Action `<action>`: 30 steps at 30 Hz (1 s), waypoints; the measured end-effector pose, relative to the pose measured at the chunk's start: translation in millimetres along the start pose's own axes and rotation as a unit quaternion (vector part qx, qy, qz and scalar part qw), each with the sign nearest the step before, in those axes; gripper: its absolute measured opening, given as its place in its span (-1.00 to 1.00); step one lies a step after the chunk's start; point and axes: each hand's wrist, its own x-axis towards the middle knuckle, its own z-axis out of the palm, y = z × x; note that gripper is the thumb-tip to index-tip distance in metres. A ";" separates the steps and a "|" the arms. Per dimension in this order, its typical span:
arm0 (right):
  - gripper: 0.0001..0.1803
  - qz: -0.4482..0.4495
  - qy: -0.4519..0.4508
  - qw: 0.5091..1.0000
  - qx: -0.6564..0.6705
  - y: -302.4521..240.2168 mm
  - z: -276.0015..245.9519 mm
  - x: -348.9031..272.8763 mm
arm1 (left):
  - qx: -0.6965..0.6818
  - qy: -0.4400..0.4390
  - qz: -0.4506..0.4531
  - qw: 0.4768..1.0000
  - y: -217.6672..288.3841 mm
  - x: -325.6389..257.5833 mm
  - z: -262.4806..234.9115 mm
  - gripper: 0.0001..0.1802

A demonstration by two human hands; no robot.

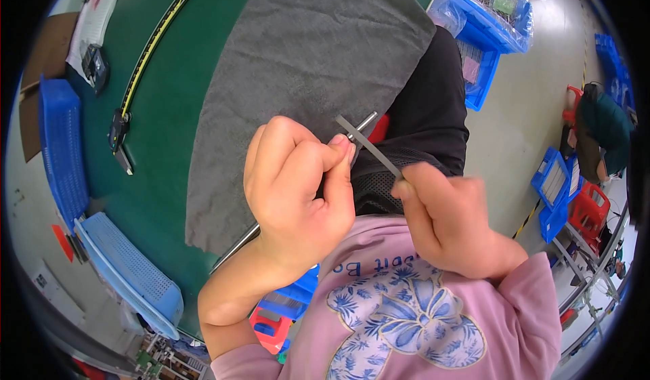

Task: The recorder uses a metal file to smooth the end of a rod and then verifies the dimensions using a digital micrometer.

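Head view: your left hand (298, 183) is closed around a slim metal rod (369, 118), pinching it near its upper end, with a short length standing clear of the fingertips. A bright length in line with it shows by your left wrist and appears to be the same rod; your hand hides the middle. Your right hand (450, 221) grips a thin flat grey strip (379, 155) at one end, between thumb and fingers. The strip crosses the rod just beyond your left fingertips; whether the two are touching cannot be told.

Findings on risk: the strip passes very near your left thumb, so a slip along the smooth rod could carry its edge into the skin. The rod looks round and could turn in your pinch if pushed off-centre. The strip is held at one end only; side pressure could flex it or make it skid. Both pieces are held up beside the grey cloth (298, 55) on the bench (162, 177), with your lap (437, 102) near, so a loosened grip could drop either one there.
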 end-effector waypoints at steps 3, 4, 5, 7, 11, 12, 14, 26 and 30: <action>-0.96 -0.014 0.014 1.000 -0.001 2.0 4.5 10.6 | 0.003 0.000 0.000 1.000 1.5 0.0 0.5 -0.78; -0.96 -0.030 0.022 0.999 -0.002 2.5 10.1 21.1 | 0.002 0.003 0.002 1.000 0.0 1.0 0.6 -0.78; -0.97 -0.047 0.031 0.998 -0.004 3.3 14.0 25.5 | 0.001 0.000 0.003 1.000 -0.6 1.0 1.0 -0.78; -0.96 -0.070 0.065 0.995 -0.004 6.1 16.7 15.1 | 0.004 0.009 0.000 1.000 -0.9 0.7 1.0 -0.78; -0.96 -0.017 0.020 1.000 -0.004 10.7 13.0 1.0 | 0.010 -0.002 0.007 1.000 -0.9 1.3 0.6 -0.78; -0.96 -0.050 0.053 0.997 -0.005 10.4 18.5 12.0 | 0.006 0.000 0.010 1.000 -1.1 1.4 1.1 -0.78; -0.96 -0.077 0.084 0.993 -0.012 10.1 28.6 29.1 | 0.003 0.001 0.014 1.000 -0.7 1.4 0.6 -0.78; -0.96 -0.055 0.048 0.997 -0.040 15.1 21.1 4.4 | 0.005 0.000 0.001 1.000 -3.6 1.5 -0.8 -0.78; -0.93 -0.073 0.077 0.993 -0.045 6.7 22.8 22.9 | 0.006 -0.003 0.007 1.000 -1.1 2.6 0.8 -0.78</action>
